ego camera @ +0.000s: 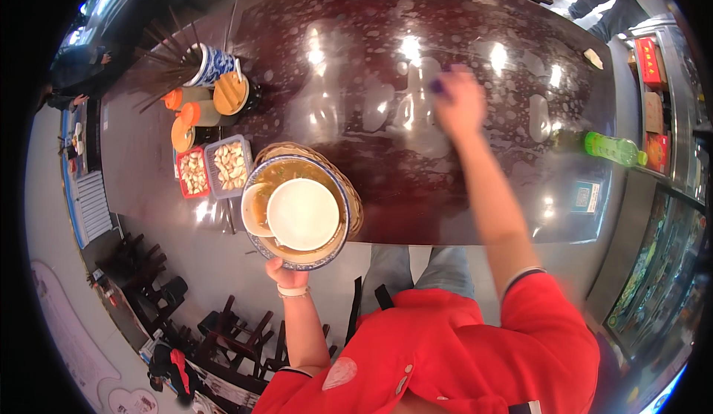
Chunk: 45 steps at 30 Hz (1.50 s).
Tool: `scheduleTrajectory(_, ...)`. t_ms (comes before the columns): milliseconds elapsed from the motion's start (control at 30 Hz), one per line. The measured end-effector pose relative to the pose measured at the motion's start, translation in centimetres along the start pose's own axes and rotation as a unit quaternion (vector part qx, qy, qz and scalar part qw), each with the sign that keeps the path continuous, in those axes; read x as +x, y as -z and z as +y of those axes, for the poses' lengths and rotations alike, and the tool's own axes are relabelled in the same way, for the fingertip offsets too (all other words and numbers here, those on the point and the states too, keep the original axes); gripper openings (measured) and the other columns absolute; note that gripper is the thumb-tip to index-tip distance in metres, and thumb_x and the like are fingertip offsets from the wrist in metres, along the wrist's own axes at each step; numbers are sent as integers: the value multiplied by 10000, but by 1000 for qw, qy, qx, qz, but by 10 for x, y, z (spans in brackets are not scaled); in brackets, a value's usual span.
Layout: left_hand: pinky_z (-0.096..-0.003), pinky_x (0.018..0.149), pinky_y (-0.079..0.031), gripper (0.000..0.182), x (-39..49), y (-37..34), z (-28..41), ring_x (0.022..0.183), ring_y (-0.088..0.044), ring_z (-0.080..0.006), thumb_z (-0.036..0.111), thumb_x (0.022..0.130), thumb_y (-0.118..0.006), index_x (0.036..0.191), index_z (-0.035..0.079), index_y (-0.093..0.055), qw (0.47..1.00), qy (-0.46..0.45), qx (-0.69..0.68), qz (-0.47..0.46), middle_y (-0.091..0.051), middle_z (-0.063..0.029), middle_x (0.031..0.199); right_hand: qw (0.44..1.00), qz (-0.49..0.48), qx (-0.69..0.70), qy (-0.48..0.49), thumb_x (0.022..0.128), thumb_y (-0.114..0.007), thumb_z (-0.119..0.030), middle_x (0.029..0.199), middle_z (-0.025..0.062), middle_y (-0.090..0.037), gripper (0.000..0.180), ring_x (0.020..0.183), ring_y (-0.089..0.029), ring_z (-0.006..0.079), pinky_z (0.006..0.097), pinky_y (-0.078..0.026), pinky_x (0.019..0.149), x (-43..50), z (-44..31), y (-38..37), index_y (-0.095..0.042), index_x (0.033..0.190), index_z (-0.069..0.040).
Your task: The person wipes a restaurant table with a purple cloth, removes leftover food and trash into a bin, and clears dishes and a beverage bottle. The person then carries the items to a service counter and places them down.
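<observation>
At the front edge of the dark red, glossy table (390,202), my left hand (287,275) grips the rim of a large blue-and-white bowl (344,236). Brown broth (292,169) fills part of it, and two smaller white bowls sit inside: a round one (303,213) and another (250,208) partly beneath it. A wicker basket (356,202) shows behind and below the large bowl; whether my hand also bears it I cannot tell. Farther out over the tabletop, my right hand (462,107) is blurred, closed around a purple cloth (440,86) mostly hidden by the fingers. Wet-looking spots and streaks cover the surface around it.
Left on the table stand a chopstick holder (217,66), orange-capped bottles (200,113), wooden-lidded jars (231,94), and red (193,173) and clear (228,166) garlic baskets. A green bottle (613,149) lies right, near crumpled paper (594,58). Stools (234,330) stand behind left.
</observation>
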<state>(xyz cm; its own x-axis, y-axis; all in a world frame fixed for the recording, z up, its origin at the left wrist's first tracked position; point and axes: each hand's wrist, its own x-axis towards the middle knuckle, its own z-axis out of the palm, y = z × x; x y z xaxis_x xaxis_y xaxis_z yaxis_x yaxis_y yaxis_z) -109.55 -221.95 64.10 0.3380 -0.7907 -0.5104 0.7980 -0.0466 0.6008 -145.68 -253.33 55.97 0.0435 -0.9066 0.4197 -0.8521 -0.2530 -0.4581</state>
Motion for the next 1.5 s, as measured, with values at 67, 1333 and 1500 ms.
scheduleTrajectory(67,-485,1103,-360,781,3,10,11,1280,-460,-327,219,643,-584,1389,52,-424,1000,-11,-6,19,-493,-129,1387,972,-232,12,43,686,-701,-128,1298,75,-551,413,1155,-536,298,430,-453,953,-29,-110,-27,-668,1097,-148)
scheduleTrajectory(1333,-475,1084,-386,824,66,-18,24,1250,-483,-346,221,608,-592,1388,26,-410,1000,-3,-20,0,-492,-153,1376,938,-64,34,338,752,-654,-166,1278,59,-546,365,1177,-516,261,413,-422,983,168,-193,-224,-658,1115,-201)
scheduleTrajectory(1500,-473,1102,-364,812,86,-9,13,1273,-463,-340,213,630,-586,1400,34,-399,999,4,-40,-35,-481,-150,1392,998,-31,-39,46,744,-700,-135,1226,96,-591,427,1146,-542,289,399,-463,958,251,-51,-151,-654,1164,-192)
